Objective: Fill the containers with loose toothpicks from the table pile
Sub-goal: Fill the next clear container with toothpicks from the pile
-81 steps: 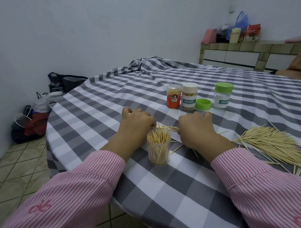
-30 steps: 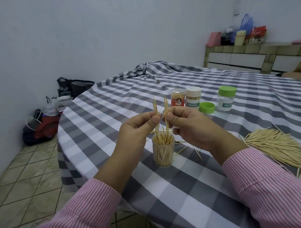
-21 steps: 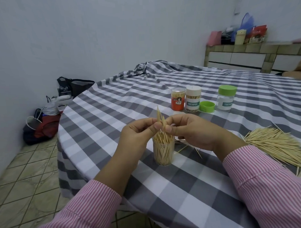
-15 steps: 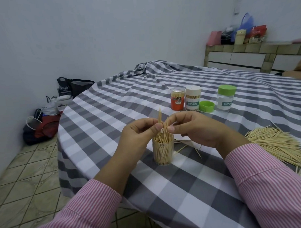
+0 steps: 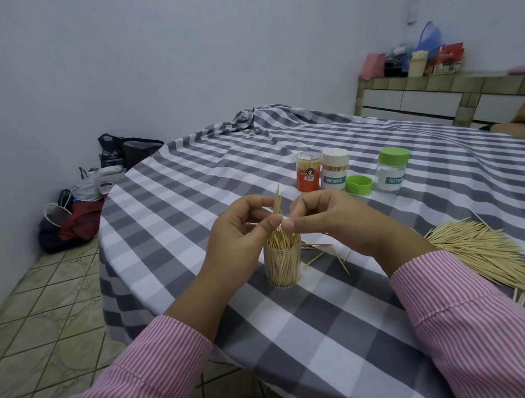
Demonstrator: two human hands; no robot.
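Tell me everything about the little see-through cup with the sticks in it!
The cup is a small, clear, plastic-looking tube with no lid on. It stands upright on the checked tablecloth, between the person's arms. It is packed nearly full of pale wooden toothpicks standing on end, tips poking above the rim. Just above it, the left hand and right hand pinch a few toothpicks going in.

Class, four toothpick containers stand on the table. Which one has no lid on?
The clear container under the hands, packed with toothpicks. The orange container, white-capped container and green-capped container behind are closed.
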